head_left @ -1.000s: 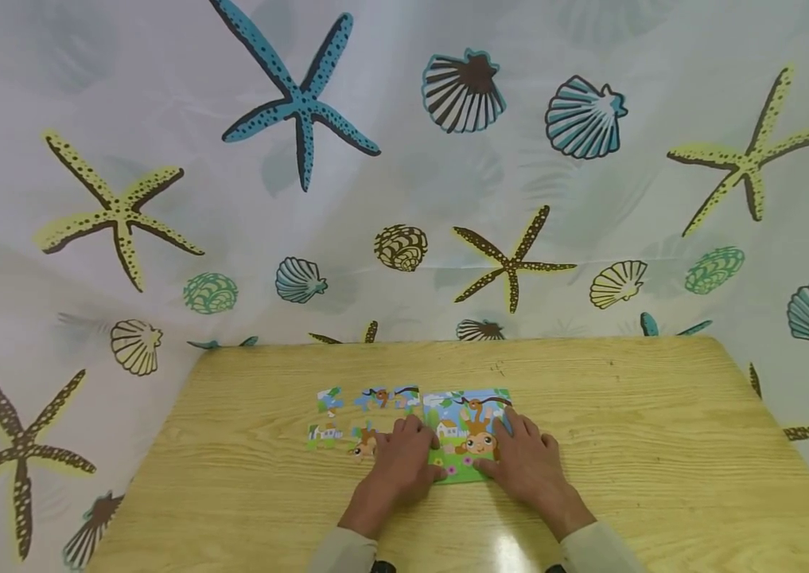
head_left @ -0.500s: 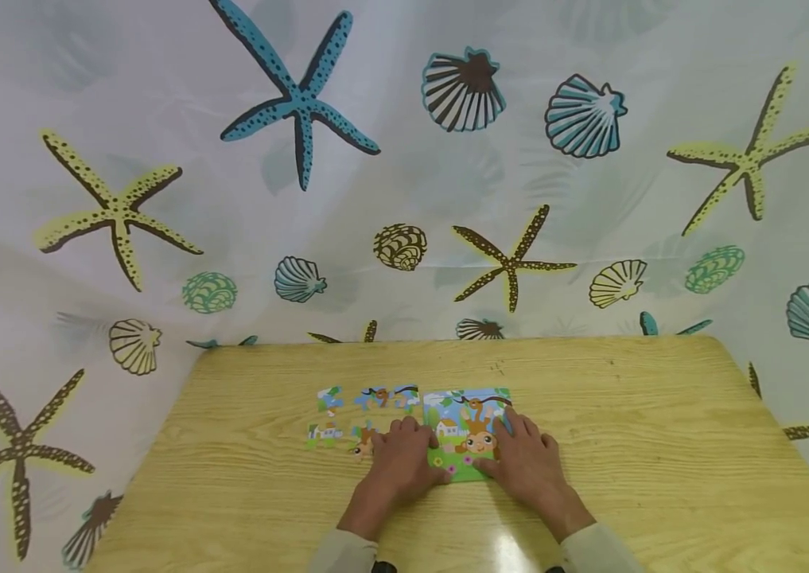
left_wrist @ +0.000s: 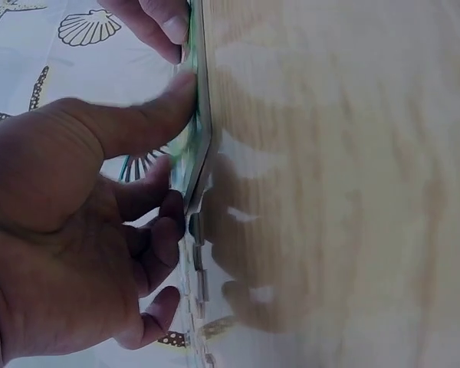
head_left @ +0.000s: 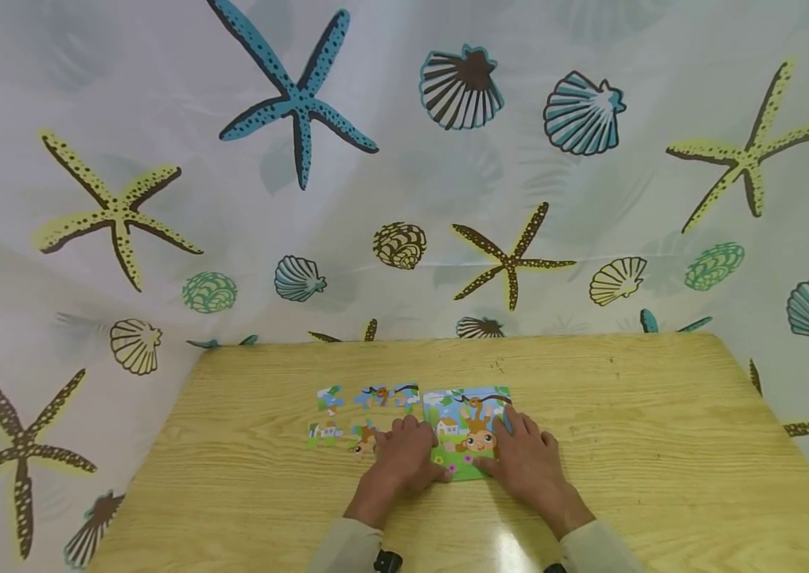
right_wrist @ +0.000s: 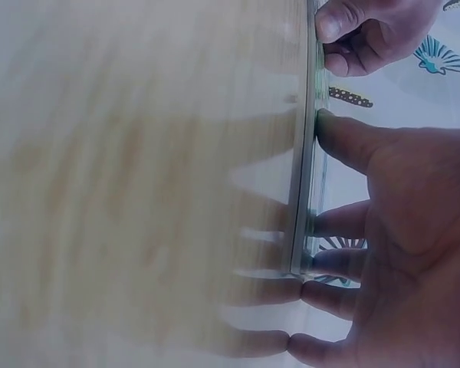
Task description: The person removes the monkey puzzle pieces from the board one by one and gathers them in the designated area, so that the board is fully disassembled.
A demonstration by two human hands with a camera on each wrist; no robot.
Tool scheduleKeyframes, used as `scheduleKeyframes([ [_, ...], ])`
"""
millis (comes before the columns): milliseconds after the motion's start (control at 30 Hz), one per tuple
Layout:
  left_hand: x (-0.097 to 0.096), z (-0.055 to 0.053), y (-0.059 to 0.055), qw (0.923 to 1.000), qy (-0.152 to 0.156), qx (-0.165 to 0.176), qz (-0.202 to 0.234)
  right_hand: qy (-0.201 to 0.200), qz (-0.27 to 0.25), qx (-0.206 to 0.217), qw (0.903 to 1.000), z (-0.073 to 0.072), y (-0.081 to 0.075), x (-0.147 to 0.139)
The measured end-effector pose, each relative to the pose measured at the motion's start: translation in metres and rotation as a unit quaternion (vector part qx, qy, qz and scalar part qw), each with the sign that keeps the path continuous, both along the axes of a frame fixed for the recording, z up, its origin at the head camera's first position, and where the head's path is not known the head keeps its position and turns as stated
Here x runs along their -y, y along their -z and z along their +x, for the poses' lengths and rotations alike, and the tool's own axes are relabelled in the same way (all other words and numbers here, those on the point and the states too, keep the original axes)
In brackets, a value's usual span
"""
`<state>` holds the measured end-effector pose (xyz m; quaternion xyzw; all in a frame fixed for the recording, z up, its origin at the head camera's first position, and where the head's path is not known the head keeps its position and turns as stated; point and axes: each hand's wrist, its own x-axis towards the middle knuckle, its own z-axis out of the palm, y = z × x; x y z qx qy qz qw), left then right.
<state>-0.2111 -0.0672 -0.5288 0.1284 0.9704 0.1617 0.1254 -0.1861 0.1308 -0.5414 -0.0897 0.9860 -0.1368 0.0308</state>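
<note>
A square jigsaw puzzle (head_left: 456, 414) with a monkey, a house and flowers lies on the table in the head view. My left hand (head_left: 404, 460) rests at its lower left side, the thumb on the lower edge and the bent fingers by the left edge. My right hand (head_left: 527, 461) lies at the right side, its thumb on the lower right part and its fingers spread along the edge. In the right wrist view, the outer fingertips (right_wrist: 314, 349) touch the table. Loose puzzle pieces (head_left: 324, 434) lie left of my left hand, partly hidden by it.
More loose pieces (head_left: 383, 397) form an upper row left of the puzzle. The wooden table (head_left: 662, 446) extends to both sides. Behind it hangs a white curtain (head_left: 390, 183) printed with starfish and shells.
My left hand shifts very slightly, and more of the dark band at its wrist shows. The right hand, the puzzle and the loose pieces stay where they were.
</note>
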Motion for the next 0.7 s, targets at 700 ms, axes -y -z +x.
scheduleKeyframes([
  [700,0.04,0.002,0.0,0.9825,-0.004,-0.019,0.185,0.001,-0.005,0.007,1.0,0.0,-0.002,0.001],
])
